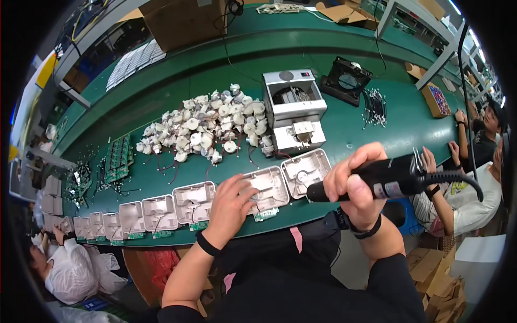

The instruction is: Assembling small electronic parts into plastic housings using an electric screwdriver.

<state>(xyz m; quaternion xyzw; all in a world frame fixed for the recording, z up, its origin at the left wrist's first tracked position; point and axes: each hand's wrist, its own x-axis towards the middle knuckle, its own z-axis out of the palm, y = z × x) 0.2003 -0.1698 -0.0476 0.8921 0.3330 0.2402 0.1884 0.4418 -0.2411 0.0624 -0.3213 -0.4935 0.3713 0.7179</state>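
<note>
Nearest me, the right hand [360, 185] is wrapped firmly around a black, cylindrical handheld power tool [396, 176] with a ribbed black cable end. Its narrow end points left, over the near edge of a pale grey, open plastic housing [309, 164] — from here I can't tell whether they touch. The left hand [230, 207] lies palm down, fingers a little spread, over the next pale grey housing to the left [273, 185]; I can't tell whether it pinches the wall or only rests there. Below that housing's near edge I see a small green circuit board [265, 214]. More such housings [159, 212] run leftward along the edge of the green tabletop [398, 140].

Beyond them I have a heap of white, round motor-like parts with wires [199, 126], then a boxy grey metal machine [296, 110] and a black square-framed fan [344, 81]. Farthest back stands a large brown cardboard box [183, 24].
</note>
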